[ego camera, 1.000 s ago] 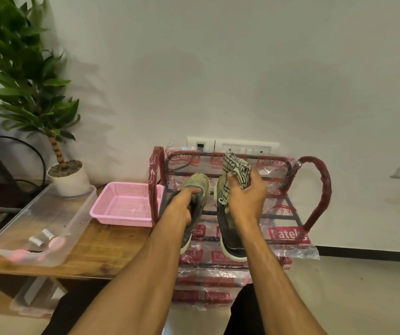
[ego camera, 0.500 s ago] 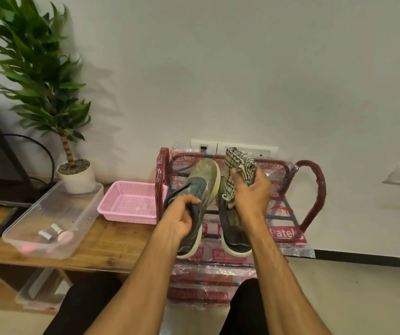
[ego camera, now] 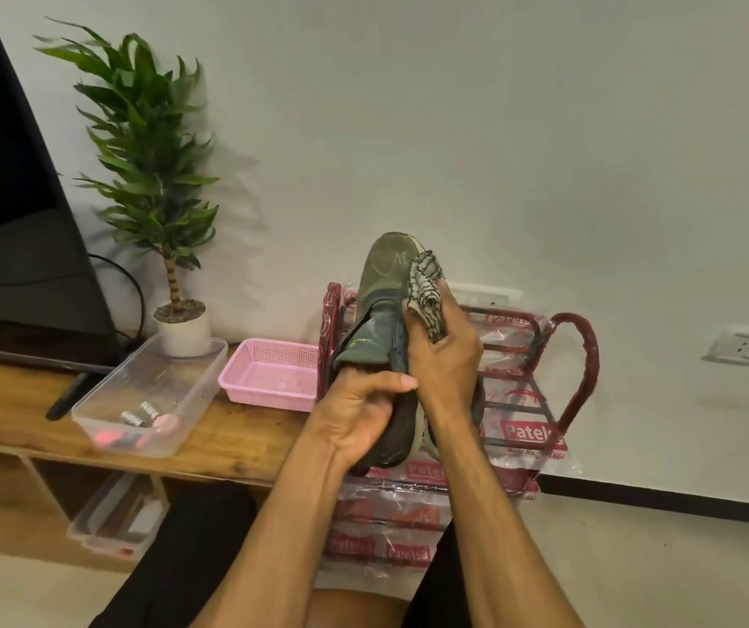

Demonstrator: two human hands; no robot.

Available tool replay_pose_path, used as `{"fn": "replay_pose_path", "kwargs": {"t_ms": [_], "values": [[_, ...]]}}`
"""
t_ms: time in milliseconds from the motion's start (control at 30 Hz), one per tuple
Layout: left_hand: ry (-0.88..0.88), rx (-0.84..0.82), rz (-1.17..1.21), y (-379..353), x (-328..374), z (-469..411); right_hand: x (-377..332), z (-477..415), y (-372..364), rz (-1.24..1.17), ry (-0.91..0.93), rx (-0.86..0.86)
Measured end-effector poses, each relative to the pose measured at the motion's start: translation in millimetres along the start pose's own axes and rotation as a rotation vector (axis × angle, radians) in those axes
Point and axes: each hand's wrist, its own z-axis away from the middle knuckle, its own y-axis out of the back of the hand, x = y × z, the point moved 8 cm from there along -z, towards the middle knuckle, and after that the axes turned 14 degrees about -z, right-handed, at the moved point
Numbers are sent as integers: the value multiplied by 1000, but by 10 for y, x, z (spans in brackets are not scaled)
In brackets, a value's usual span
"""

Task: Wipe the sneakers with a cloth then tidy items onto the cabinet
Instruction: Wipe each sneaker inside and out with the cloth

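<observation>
A dark television (ego camera: 10, 197) fills the left edge of our view, standing on a low wooden cabinet (ego camera: 246, 451) set against a white wall. Just right of the screen we see a leafy potted plant (ego camera: 150, 142) in a white pot. At the cabinet's right end stands a red shoe rack (ego camera: 583, 355), wrapped in printed plastic.

On the cabinet top sit a clear plastic tub (ego camera: 196, 383), touching the plant's pot, and a pink basket (ego camera: 264, 398), just beside the rack.

In front of the rack, a seated person holds an olive-green sneaker (ego camera: 384, 278) toe-up, with the toe rising above the rack's top rail. We see the left hand (ego camera: 359, 414) gripping the shoe's heel end from below, fingers curled round it and thumb lying across the collar. The right hand (ego camera: 447, 355) clutches a bunched checked cloth (ego camera: 425, 287), which it presses against the sneaker's right side near the tongue.

Inside the tub we make out two small cylinders that look like batteries (ego camera: 146, 412), next to a pink item too blurred for us to name. A white wall socket (ego camera: 739, 347) sits well to the right of the rack.
</observation>
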Motion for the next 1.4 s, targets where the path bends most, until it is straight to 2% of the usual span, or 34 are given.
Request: {"fn": "replay_pose_path", "kwargs": {"t_ms": [133, 233, 467, 567, 633, 767, 867, 1067, 1233, 1300, 1400], "values": [[-65, -63, -103, -26, 85, 140, -120, 87, -17, -58, -23, 14], [-58, -79, -266, 8, 81, 226, -188, 113, 16, -120, -65, 26], [-52, 118, -932, 121, 138, 328, -213, 116, 58, -217, -132, -30], [-63, 153, -1011, 177, 190, 356, -229, 108, 90, -190, -144, -67], [-53, 217, -851, 258, 217, 359, -225, 117, 112, -159, -143, -100], [-9, 231, -86, 298, 93, 350, -170, 238, 12, -82, -150, -220], [-10, 174, 145, 294, 72, 353, -90, 416, -219, 28, -160, -380], [26, 217, 391, 408, -2, 418, -125, 657, -410, 269, -127, -520], [103, 316, 278, 545, -94, 424, -154, 1012, -383, 425, -80, -637], [119, 355, 222, 563, -125, 427, -119, 1066, -348, 439, -51, -602], [128, 350, 189, 492, -220, 460, 33, 909, -251, 408, -99, -432]]}}
